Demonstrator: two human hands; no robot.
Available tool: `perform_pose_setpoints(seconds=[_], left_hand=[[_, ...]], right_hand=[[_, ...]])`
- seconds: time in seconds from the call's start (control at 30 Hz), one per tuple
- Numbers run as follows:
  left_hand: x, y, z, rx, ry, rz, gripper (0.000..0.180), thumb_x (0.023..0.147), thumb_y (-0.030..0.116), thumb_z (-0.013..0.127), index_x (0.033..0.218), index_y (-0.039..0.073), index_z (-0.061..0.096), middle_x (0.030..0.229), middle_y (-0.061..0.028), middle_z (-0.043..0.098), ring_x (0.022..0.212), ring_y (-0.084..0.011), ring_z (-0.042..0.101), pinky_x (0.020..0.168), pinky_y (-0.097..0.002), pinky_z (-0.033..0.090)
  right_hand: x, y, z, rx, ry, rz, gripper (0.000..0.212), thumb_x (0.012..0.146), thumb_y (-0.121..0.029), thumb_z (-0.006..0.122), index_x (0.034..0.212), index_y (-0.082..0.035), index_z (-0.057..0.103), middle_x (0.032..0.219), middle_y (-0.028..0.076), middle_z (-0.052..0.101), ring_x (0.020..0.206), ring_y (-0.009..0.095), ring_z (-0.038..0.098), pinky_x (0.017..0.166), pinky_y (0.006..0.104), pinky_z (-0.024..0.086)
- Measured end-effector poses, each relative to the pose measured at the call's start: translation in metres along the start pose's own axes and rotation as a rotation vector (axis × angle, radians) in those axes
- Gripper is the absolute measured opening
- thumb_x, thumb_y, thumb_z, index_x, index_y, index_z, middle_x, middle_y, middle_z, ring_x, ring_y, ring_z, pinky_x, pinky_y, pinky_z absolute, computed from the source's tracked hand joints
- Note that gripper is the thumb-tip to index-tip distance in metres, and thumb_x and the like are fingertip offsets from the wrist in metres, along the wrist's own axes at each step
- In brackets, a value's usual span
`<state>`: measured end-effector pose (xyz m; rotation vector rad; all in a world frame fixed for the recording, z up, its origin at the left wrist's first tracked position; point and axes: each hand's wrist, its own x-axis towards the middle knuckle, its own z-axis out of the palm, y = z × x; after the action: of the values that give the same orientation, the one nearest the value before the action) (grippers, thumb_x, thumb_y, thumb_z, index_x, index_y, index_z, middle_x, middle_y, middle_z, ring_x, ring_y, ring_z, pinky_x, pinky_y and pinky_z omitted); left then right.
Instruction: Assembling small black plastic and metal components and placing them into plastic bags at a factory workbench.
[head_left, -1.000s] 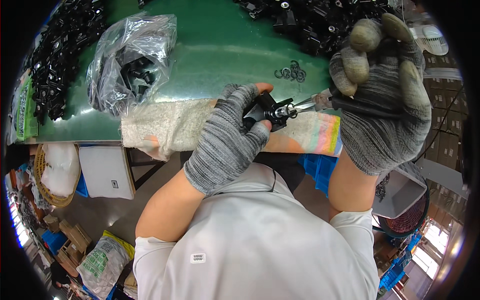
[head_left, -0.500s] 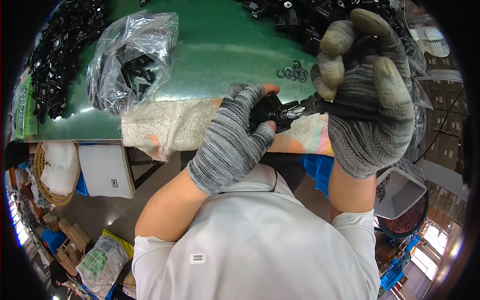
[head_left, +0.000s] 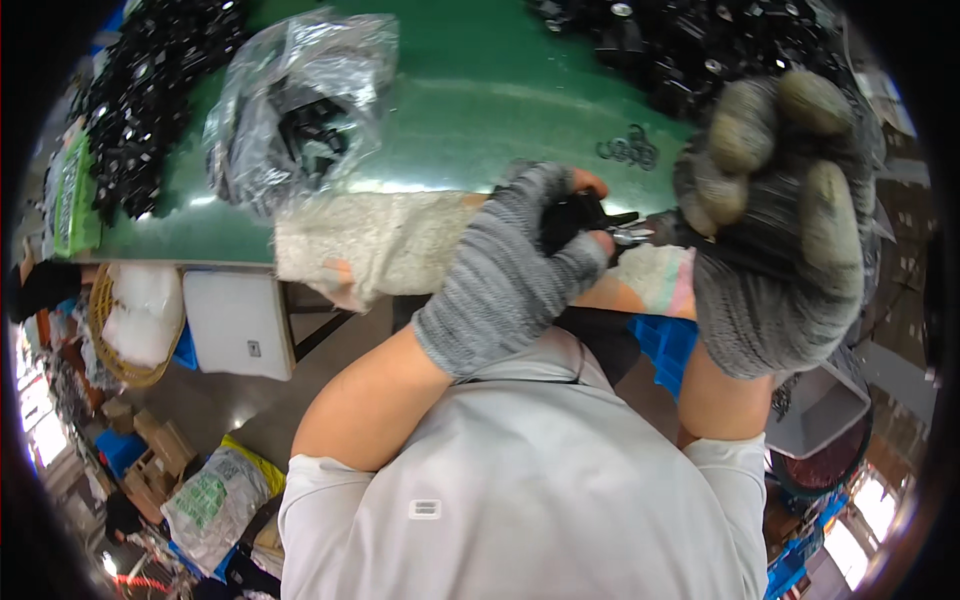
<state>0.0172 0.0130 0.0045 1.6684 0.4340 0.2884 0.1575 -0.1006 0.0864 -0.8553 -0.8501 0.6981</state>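
One black part (head_left: 566, 222) is pinched in the left hand (head_left: 515, 275), upper right of frame centre; a silver-tipped tool (head_left: 634, 237) is gripped by the curled right hand (head_left: 785, 225). Tool work on the part seems under way; steady alignment is likely called for.

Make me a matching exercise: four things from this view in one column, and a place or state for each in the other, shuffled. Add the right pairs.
Things
1. bag
2. rings
3. basket
4. left hand

Places and states
A. in a small, loose cluster on the green table
B. gloved, gripping a black part
C. below the table's edge, at the far left, holding something white
D. see-through, with dark pieces inside

Right pairs: 1-D, 2-A, 3-C, 4-B
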Motion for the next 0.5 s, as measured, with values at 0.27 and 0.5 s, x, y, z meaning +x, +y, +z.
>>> perform_pose_setpoints(seconds=[0.27, 0.5], left_hand=[[0.003, 0.009, -0.007, -0.045, -0.093, -0.092, 0.043, 0.09, 0.009, 0.07, 0.13, 0.003, 0.057, 0.118, -0.0108, 0.061, 0.111, -0.0197, 0.063, 0.096, -0.0327, 0.053], [-0.017, -0.012, -0.025, -0.228, -0.078, 0.014, 0.054, 0.08, 0.011, 0.074, 0.13, 0.007, 0.054, 0.119, -0.0166, 0.055, 0.115, -0.0336, 0.058, 0.102, -0.041, 0.046]], right_hand=[[-0.011, 0.021, -0.006, -0.071, -0.036, -0.087, 0.045, 0.101, -0.02, 0.056, 0.142, -0.004, 0.049, 0.106, 0.013, 0.055, 0.081, 0.017, 0.051, 0.068, 0.0295, 0.045], [-0.01, 0.0, 0.032, -0.306, -0.147, -0.091, 0.075, 0.093, -0.039, 0.065, 0.153, -0.006, 0.037, 0.106, 0.013, 0.052, 0.083, 0.018, 0.051, 0.071, 0.0307, 0.044]])
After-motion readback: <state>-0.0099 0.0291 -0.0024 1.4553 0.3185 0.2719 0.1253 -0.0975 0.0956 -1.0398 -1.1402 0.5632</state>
